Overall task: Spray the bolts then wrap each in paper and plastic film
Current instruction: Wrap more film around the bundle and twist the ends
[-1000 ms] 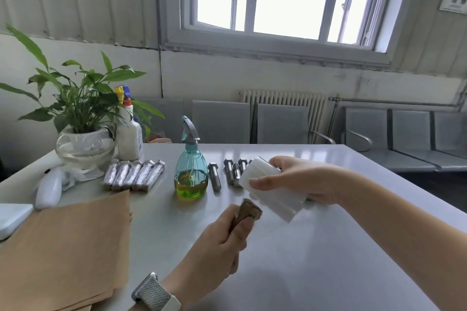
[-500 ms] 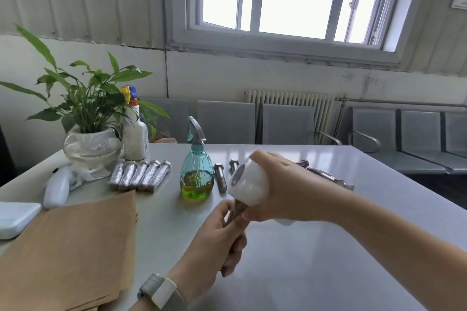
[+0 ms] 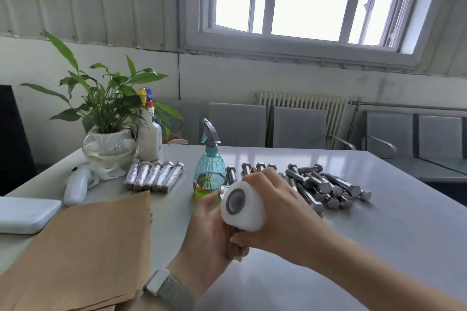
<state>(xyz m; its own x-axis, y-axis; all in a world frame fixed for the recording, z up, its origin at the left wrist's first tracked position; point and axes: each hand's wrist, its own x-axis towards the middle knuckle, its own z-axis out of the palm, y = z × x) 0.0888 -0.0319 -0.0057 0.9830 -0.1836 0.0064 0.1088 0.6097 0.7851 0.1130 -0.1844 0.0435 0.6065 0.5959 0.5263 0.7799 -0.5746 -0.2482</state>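
1. Above the grey table [image 3: 366,247], close to the person, the right hand [image 3: 275,212] curls round a white roll of plastic film [image 3: 243,208], its grey core end turned toward the camera. A second ago the roll sat farther out and more side-on; half a second ago it was already over the left hand, and it now sits lower and nearer.
2. The left hand [image 3: 207,232] grips a brown paper-wrapped bolt [image 3: 233,251], fingers closed round it. Only the lower end of the wrapping shows beneath the roll; a second ago its upper tip stuck out clear of the hand, apart from the roll. Now the roll touches or overlaps it; whether film is on the paper yet cannot be told.
3. A grey fabric wristband [image 3: 165,288] sits on the left wrist.
4. Behind the hands stands a teal translucent spray bottle with green liquid [image 3: 210,174], unchanged in place.
5. To its right lies a loose pile of bare steel hex bolts [image 3: 323,188], more of it in view than before, as the camera has swung right.
6. To its left, five bolts wrapped in shiny film [image 3: 154,179] lie side by side as before.
7. A stack of brown paper sheets [image 3: 83,247] lies at the near left.
8. Farther left are a flat white pad [image 3: 25,213], a white curved handheld object [image 3: 77,185], a green plant in a glass bowl [image 3: 108,144] and a white trigger bottle [image 3: 149,136].
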